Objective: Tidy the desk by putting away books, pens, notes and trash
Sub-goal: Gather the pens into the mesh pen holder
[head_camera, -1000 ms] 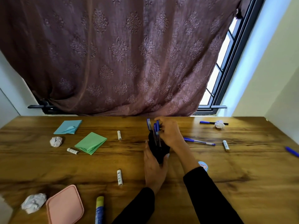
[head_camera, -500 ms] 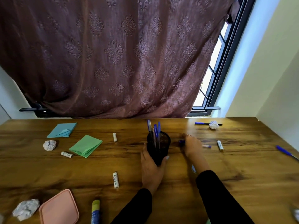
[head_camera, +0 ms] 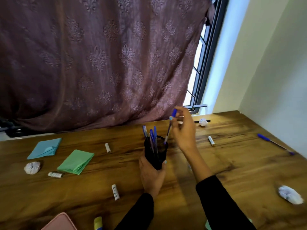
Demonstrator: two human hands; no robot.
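Observation:
A black mesh pen holder (head_camera: 157, 152) stands on the wooden desk (head_camera: 232, 163), and my left hand (head_camera: 152, 176) grips its lower part. Several blue pens (head_camera: 152, 136) stick up out of it. My right hand (head_camera: 183, 130) pinches a blue pen (head_camera: 169, 128) by its upper end, with the tip at the holder's rim. Another blue pen (head_camera: 274, 143) lies at the right edge of the desk. A further pen (head_camera: 208, 121) lies at the back, behind a paper ball (head_camera: 203, 122).
A blue note (head_camera: 44, 148) and a green note (head_camera: 75, 161) lie at the left. Crumpled paper balls sit at the left (head_camera: 32, 167) and the near right (head_camera: 289, 195). Small white tubes (head_camera: 115, 192) are scattered about. A pink case (head_camera: 61, 223) and a glue stick (head_camera: 98, 223) lie at the front edge.
My right hand picked a blue pen up off the desk to the right of the holder and lifted it over the holder. The left hand kept its grip on the holder.

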